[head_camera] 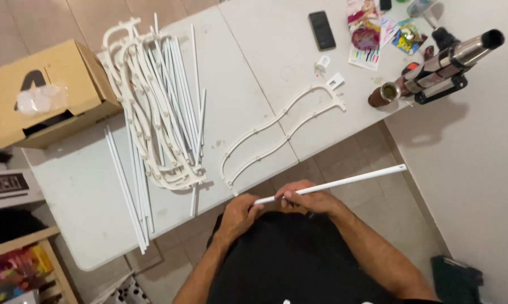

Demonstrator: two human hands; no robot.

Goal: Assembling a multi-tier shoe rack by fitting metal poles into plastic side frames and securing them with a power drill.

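Both hands hold one long thin white rod (344, 182) in front of my body, just off the table's near edge. My left hand (238, 215) pinches the rod's near end. My right hand (309, 198) is closed around the rod a little further along, and the rest of the rod sticks out to the right over the tiled floor. On the white table (248, 73), closest to my hands, lies a single curved white plastic frame piece (279, 132).
A pile of white curved frames and several white rods (158, 112) lies on the table's left part. A cardboard box (40, 93) stands at the far left. A black phone (322, 30), colourful packets (369, 31) and a metal tube tool (440, 65) sit at the far right.
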